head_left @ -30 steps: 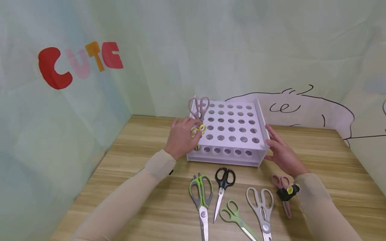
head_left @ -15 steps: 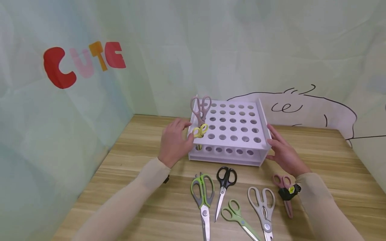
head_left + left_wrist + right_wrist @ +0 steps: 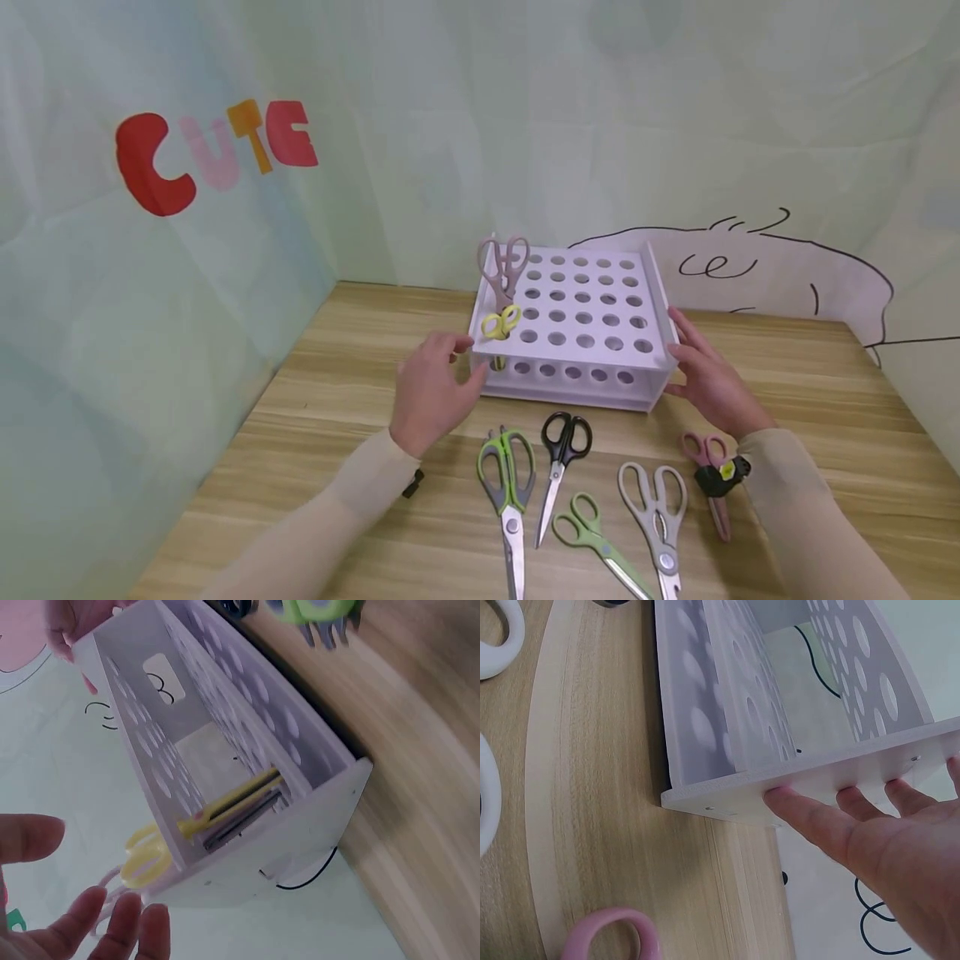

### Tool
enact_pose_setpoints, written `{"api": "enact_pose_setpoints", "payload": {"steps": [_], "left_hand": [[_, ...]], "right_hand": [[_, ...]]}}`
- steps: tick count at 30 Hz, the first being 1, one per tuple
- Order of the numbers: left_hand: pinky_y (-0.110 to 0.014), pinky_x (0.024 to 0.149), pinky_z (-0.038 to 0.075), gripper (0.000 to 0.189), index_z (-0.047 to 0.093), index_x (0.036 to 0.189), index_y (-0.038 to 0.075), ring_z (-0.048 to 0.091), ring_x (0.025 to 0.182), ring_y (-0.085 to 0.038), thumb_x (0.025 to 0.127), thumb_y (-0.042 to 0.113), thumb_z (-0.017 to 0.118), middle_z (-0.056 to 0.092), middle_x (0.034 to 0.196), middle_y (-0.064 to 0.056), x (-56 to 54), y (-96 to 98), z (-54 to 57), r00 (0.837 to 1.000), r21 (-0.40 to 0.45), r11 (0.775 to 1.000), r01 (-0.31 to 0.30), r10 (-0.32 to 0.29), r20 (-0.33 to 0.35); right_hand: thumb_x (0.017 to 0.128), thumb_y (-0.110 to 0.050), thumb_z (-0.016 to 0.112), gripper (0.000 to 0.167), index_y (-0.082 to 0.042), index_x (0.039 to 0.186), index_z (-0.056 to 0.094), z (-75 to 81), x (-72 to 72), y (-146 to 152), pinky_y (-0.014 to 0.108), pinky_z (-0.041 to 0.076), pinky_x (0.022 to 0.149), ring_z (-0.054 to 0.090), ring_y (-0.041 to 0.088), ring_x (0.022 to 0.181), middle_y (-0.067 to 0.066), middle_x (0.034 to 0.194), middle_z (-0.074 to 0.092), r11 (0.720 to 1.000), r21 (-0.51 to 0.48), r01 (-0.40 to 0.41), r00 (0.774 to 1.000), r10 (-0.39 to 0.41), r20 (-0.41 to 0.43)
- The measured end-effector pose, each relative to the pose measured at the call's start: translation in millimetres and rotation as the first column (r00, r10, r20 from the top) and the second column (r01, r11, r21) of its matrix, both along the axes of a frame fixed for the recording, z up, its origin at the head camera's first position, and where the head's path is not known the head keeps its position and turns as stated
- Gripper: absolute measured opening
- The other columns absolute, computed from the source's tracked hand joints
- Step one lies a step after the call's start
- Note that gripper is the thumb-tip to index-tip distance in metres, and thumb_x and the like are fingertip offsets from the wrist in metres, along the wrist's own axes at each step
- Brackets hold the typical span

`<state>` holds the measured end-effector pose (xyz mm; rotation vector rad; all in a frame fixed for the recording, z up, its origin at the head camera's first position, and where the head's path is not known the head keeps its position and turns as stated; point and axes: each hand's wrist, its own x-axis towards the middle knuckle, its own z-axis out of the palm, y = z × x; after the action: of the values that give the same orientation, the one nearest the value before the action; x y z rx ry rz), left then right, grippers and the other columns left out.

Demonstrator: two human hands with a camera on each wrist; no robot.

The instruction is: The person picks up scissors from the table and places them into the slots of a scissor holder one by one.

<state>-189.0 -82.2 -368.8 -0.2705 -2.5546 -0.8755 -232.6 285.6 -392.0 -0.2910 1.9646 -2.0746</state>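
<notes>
- Yellow scissors (image 3: 502,326) and mauve scissors (image 3: 504,289) are already standing in the left column of the white rack (image 3: 570,355).
- Green-and-grey scissors (image 3: 513,527), black scissors (image 3: 557,460), green scissors (image 3: 597,542), grey scissors (image 3: 666,560) and pink scissors (image 3: 720,518) are lying on the counter (image 3: 337,350), seemingly left to place.
- The left hand (image 3: 435,392) is hovering beside the rack's left corner, holding nothing; the right hand (image 3: 714,385) is resting extended fingers against its right side, grasping nothing.
- The left wrist view is showing blades reaching the rack's lower tier, which the head view is mostly hiding.

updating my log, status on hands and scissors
Left hand empty beside white rack; right hand touching its side; yellow scissors, mauve scissors slotted in; five scissors lying in front.
</notes>
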Motion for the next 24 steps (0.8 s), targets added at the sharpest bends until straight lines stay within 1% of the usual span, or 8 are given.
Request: {"api": "enact_pose_setpoints", "payload": {"steps": [3,5,9,13,15,20,22,24], "left_hand": [[-0.051,0.087,0.042,0.032,0.069,0.11,0.006,0.062,0.091,-0.023,0.086,0.026,0.074,0.067,0.101,-0.006,6.4,2.1,-5.8,1.0,-0.026,1.0,0.004,-0.004,0.003],[-0.052,0.088,0.043,0.034,0.069,0.111,0.006,0.062,0.092,-0.024,0.085,0.026,0.075,0.067,0.101,-0.007,10.5,3.3,-9.5,1.0,-0.035,0.999,0.006,-0.005,0.022],[-0.054,0.091,0.045,0.043,0.067,0.117,0.005,0.062,0.098,-0.026,0.084,0.031,0.076,0.067,0.109,-0.009,18.1,5.1,-15.3,0.992,-0.063,0.998,0.012,-0.004,0.128],[-0.056,0.089,0.048,0.05,0.064,0.124,0.006,0.061,0.104,-0.026,0.084,0.034,0.075,0.064,0.116,-0.01,22.9,5.5,-19.6,0.963,-0.102,0.994,0.031,-0.003,0.268],[-0.055,0.085,0.049,0.052,0.062,0.126,0.006,0.06,0.102,-0.026,0.084,0.034,0.074,0.062,0.115,-0.009,24.3,5.3,-22.3,0.948,-0.11,0.993,0.039,-0.002,0.319],[-0.05,0.079,0.052,0.058,0.06,0.128,0.005,0.062,0.095,-0.025,0.085,0.039,0.075,0.062,0.115,-0.01,27.3,6.3,-30.4,0.926,-0.126,0.991,0.05,0.001,0.377],[-0.055,0.083,0.051,0.061,0.059,0.13,0.004,0.062,0.097,-0.029,0.085,0.043,0.074,0.061,0.12,-0.013,28.9,7.5,-32.5,0.913,-0.143,0.988,0.051,0.012,0.408],[-0.062,0.088,0.048,0.067,0.057,0.133,0.003,0.062,0.103,-0.034,0.085,0.047,0.072,0.059,0.127,-0.017,31.1,8.9,-34.0,0.895,-0.183,0.981,0.062,0.027,0.446]], "right_hand": [[0.108,-0.03,0.04,0.063,-0.04,0.158,0.002,0.7,0.3,-0.2,0.072,0.02,0.107,-0.002,0.04,0.148,0.004,0.165,-0.015,1.0,0.005,0.0,1.0,0.0,-0.006],[0.108,-0.03,0.039,0.063,-0.04,0.159,0.002,1.0,0.4,-0.4,0.073,0.019,0.106,-0.002,0.04,0.148,0.004,0.165,-0.015,1.0,0.006,-0.001,1.0,0.001,-0.008],[0.108,-0.029,0.039,0.063,-0.04,0.159,0.002,1.1,0.6,-0.8,0.073,0.019,0.107,-0.002,0.04,0.148,0.005,0.165,-0.014,1.0,-0.002,-0.004,1.0,0.004,-0.004],[0.108,-0.029,0.04,0.064,-0.04,0.159,0.003,0.8,0.6,-1.1,0.073,0.019,0.107,-0.002,0.039,0.148,0.004,0.165,-0.014,1.0,-0.004,-0.003,1.0,0.003,0.001],[0.108,-0.03,0.04,0.064,-0.04,0.159,0.003,0.6,0.9,-1.2,0.073,0.019,0.107,-0.002,0.039,0.148,0.004,0.165,-0.014,1.0,0.0,0.0,1.0,0.0,0.004],[0.108,-0.032,0.041,0.064,-0.04,0.158,0.002,1.3,1.4,-0.7,0.072,0.019,0.107,-0.002,0.039,0.148,0.004,0.165,-0.014,1.0,0.008,0.008,1.0,-0.008,0.01],[0.108,-0.033,0.041,0.064,-0.041,0.158,0.003,2.1,1.1,-0.6,0.072,0.021,0.107,-0.001,0.039,0.148,0.003,0.165,-0.013,1.0,0.016,0.01,1.0,-0.01,0.01],[0.107,-0.033,0.041,0.064,-0.041,0.158,0.003,2.8,1.1,-0.4,0.072,0.021,0.107,0.0,0.039,0.148,0.003,0.165,-0.013,1.0,0.019,0.009,1.0,-0.009,0.007]]}}
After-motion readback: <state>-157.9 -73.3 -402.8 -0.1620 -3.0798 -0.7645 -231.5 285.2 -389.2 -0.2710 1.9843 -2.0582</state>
